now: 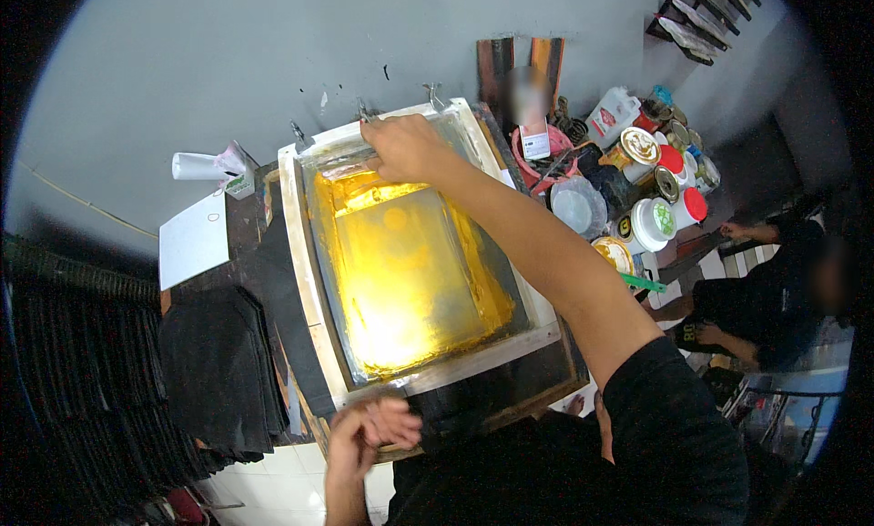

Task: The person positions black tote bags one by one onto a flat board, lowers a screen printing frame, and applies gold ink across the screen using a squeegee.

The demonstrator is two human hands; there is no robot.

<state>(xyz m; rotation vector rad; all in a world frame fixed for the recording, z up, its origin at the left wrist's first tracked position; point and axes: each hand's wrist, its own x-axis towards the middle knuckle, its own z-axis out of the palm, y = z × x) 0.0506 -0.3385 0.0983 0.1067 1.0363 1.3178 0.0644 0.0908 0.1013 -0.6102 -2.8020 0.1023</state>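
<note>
A silk-screen printing frame (303,275) of pale wood lies on the table, its mesh (401,289) smeared with shiny yellow ink. Thicker ink lies along the far end of the mesh. My right hand (407,150) reaches across to that far end, back of the hand up and fingers curled down. What its fingers close on is mostly hidden under the hand. My left hand (375,428) hovers by the near left corner of the frame, holding nothing. Its fingers are loosely bent, apart and a little blurred.
Metal clamps (433,95) line the frame's far edge by the wall. Ink tubs (648,224) and a pink basin (537,173) crowd the right side. Black fabric pieces (218,371) are stacked at left, near a white sheet (194,242). Another person (756,294) is at far right.
</note>
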